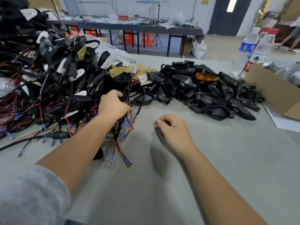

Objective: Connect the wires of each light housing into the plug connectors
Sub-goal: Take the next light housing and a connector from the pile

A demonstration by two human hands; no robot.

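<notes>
My left hand (113,105) grips a bundle of red and black wires (125,125) with blue-sleeved terminals, at the near edge of a big heap of wired black light housings (65,75). More terminal ends (126,160) trail on the table below my wrist. My right hand (172,129) hovers over the grey table (211,159), fingers curled, holding nothing I can see. A second heap of black housings and plug parts (203,91) without wires lies to the right, with one amber lens (207,77) on top.
Small yellow and white circuit boards (141,73) lie between the two heaps. A cardboard box (276,95) and two water bottles (250,51) stand at the right. Another work table (146,26) stands behind.
</notes>
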